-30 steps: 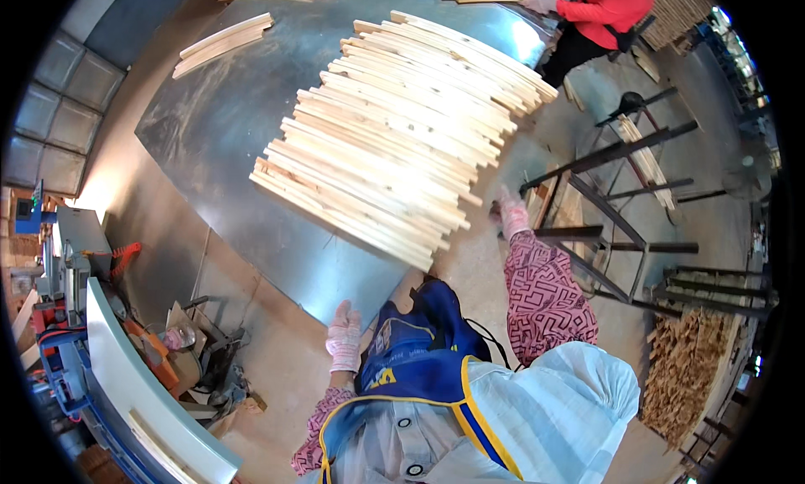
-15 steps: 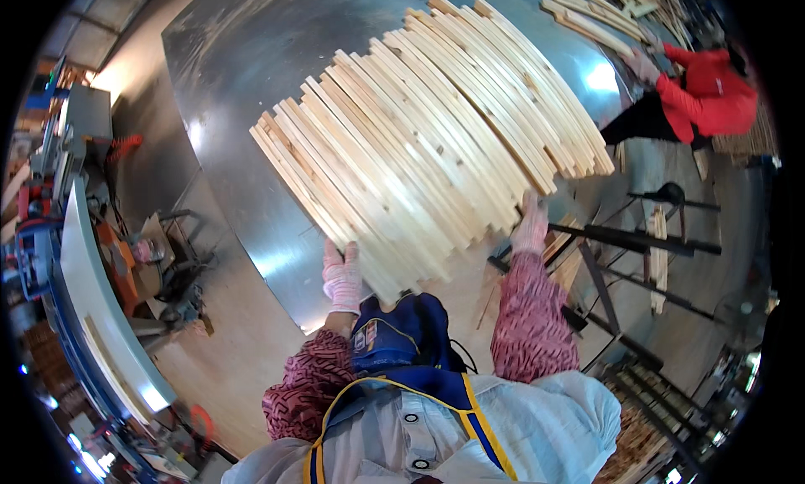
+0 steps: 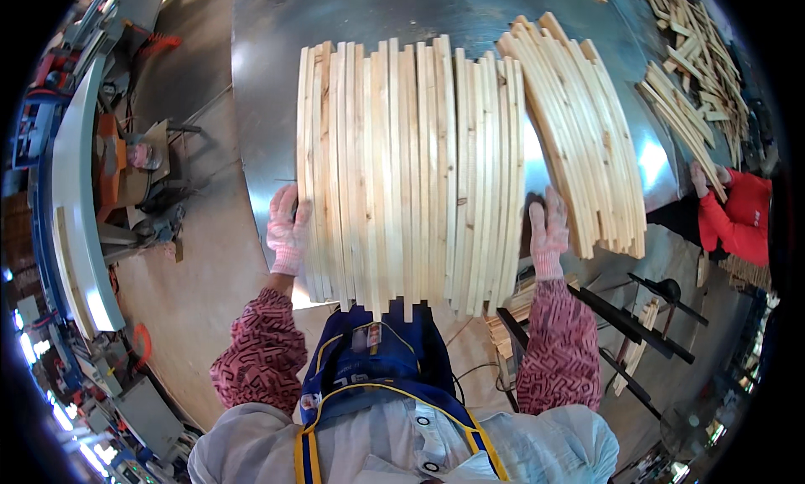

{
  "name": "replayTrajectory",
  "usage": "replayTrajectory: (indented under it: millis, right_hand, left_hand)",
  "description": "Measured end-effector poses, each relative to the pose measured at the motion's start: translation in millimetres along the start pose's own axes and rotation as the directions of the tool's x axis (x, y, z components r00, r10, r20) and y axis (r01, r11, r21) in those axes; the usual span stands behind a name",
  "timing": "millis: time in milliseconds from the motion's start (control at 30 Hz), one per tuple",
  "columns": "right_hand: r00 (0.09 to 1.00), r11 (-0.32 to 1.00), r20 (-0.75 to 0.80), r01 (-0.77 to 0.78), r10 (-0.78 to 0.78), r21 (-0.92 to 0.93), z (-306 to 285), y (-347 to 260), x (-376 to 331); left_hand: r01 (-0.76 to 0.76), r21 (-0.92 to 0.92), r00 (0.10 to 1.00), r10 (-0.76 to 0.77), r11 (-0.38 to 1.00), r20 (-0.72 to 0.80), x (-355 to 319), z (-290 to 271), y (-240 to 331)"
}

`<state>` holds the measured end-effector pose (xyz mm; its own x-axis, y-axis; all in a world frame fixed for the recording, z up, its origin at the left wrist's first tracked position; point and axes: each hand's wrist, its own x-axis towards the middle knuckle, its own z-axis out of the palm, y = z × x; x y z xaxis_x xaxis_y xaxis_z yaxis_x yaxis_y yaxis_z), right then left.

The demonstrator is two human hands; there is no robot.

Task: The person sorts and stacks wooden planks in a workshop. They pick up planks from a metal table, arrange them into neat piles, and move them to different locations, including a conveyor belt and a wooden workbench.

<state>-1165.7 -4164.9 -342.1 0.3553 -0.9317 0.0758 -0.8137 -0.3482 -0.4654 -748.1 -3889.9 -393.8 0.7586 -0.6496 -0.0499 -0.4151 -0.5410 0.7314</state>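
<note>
A broad row of pale wooden strips (image 3: 394,174) lies side by side on a shiny metal table (image 3: 352,10), with uneven ends facing me. My left hand (image 3: 288,224), in a pinkish-white glove, lies along the left edge of this row, fingers extended against the outermost strip. In the gap between the row and a second, slanted group of strips (image 3: 587,140) is my right hand (image 3: 549,228), gloved the same way. Its fingers point away from me, apart, near the right edge of the row; whether they touch it is hard to tell.
At the right, a person in red (image 3: 738,220) handles wooden strips by a heap of loose wood pieces (image 3: 696,73). A black metal stand (image 3: 637,333) is below the table's right side. A long white-topped bench (image 3: 88,199) runs along the left.
The strips now lie straighter in front of me, and a wide gap has opened between the main row and the right-hand group. My right hand is now in that gap; my left is farther left.
</note>
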Motion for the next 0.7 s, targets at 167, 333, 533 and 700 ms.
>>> replayTrajectory:
  millis: [167, 333, 533, 700]
  right_hand:
    - [0.975, 0.534, 0.127, -0.206, 0.181, 0.820, 52.1, -22.0, 19.0]
    - [0.942, 0.237, 0.325, -0.296, -0.089, 0.925, 46.6, -27.8, 0.2]
    - [0.842, 0.017, 0.539, -0.539, 0.018, 0.842, 1.8, -108.7, -160.1]
    - [0.755, 0.052, 0.592, -0.628, 0.281, 0.777, 9.9, -55.1, -292.6]
  left_hand:
    - [0.061, -0.537, 0.985, -0.138, 0.841, -0.104, 28.1, 31.9, -21.4]
    - [0.042, -0.961, 0.999, -0.025, 0.272, 0.036, 18.4, 30.8, -29.5]
    - [0.227, -0.884, 0.974, -0.107, 0.408, 0.200, -84.0, -12.6, -71.4]
    - [0.444, -0.756, 0.848, 0.045, 0.481, 0.527, -167.2, -66.1, -87.3]
